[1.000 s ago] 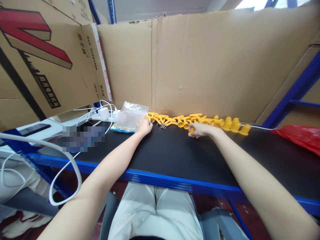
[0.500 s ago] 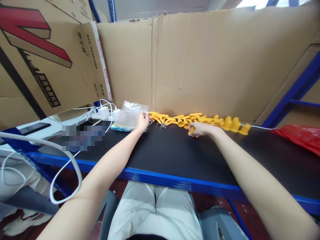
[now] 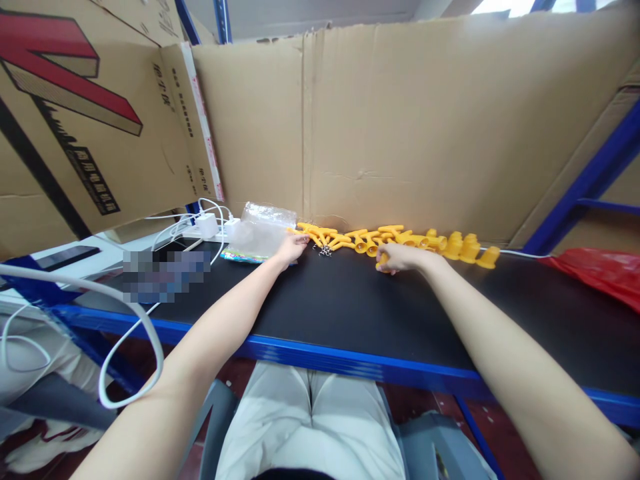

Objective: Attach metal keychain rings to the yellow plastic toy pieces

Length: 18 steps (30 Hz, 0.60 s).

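Far left of the frame there's a big cardboard box (image 3: pixel 90 127) with a red stripe leaning over the bench, and under it a white cable (image 3: pixel 135 320) looping off the front edge, plus a white charger (image 3: pixel 207 225) with its cords bunched at the back of the black tabletop (image 3: pixel 350 307). Just right of the charger sits a clear plastic bag (image 3: pixel 260 230), lying flat.

My left hand (image 3: pixel 290 248) is right at that bag's right edge, fingers stretched out and loosely apart, tips touching the left end of the row of yellow plastic pieces (image 3: pixel 350 239); I can't tell if it's pinching one. The row runs along the foot of the cardboard wall (image 3: pixel 400 127), centre of frame, ending in a few yellow caps (image 3: pixel 463 247) standing upright. A small metal ring (image 3: pixel 325 251) lies just in front of the row.

My right hand (image 3: pixel 397 257) is curled shut on one yellow piece (image 3: pixel 383 261), low on the table. Far right, a red bag (image 3: pixel 600 273).

Versus half a second back: the left hand has dropped from the bag top and slid right toward the row. Right hand hasn't budged.
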Available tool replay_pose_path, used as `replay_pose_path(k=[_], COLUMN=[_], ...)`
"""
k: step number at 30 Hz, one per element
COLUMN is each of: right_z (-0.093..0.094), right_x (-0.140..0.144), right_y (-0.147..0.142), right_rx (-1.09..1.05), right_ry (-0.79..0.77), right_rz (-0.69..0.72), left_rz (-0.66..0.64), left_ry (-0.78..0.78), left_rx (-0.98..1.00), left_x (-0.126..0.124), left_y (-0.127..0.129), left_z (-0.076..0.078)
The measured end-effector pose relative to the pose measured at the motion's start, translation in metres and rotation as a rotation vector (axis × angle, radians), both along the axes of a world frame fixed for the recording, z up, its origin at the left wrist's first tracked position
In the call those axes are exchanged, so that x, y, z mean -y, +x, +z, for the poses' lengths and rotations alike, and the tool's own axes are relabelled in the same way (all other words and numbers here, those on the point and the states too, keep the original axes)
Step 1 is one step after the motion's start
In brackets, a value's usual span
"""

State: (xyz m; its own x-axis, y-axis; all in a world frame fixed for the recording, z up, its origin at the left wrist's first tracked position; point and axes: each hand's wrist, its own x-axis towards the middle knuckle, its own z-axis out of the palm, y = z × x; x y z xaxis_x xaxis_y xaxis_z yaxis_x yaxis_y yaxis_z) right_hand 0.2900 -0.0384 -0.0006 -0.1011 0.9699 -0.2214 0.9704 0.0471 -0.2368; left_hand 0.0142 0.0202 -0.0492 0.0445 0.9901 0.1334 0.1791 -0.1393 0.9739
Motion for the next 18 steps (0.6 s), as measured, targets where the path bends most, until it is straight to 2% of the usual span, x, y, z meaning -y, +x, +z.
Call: replay_pose_path(k=[3, 6, 12, 18], right_z=[0.0, 0.001, 0.004, 0.003], right_x=[0.0, 0.001, 0.006, 0.004], right_y=[0.0, -0.001, -0.003, -0.003], right_rx=[0.006, 0.008, 0.011, -0.003], right_ry=[-0.001, -0.004, -0.002, 0.003], right_rz=[0.007, 0.013, 0.003, -0.007], left_rz=[0.013, 0.031, 0.096, 0.02], left_ry=[0.072, 0.212, 0.524, 0.613], left_rx=[0.016, 0.018, -0.14, -0.318], left_x=[-0.002, -0.001, 0.013, 0.035], left_y=[0.001, 0.0, 0.001, 0.016], left_z=[0.001, 0.004, 0.016, 0.019])
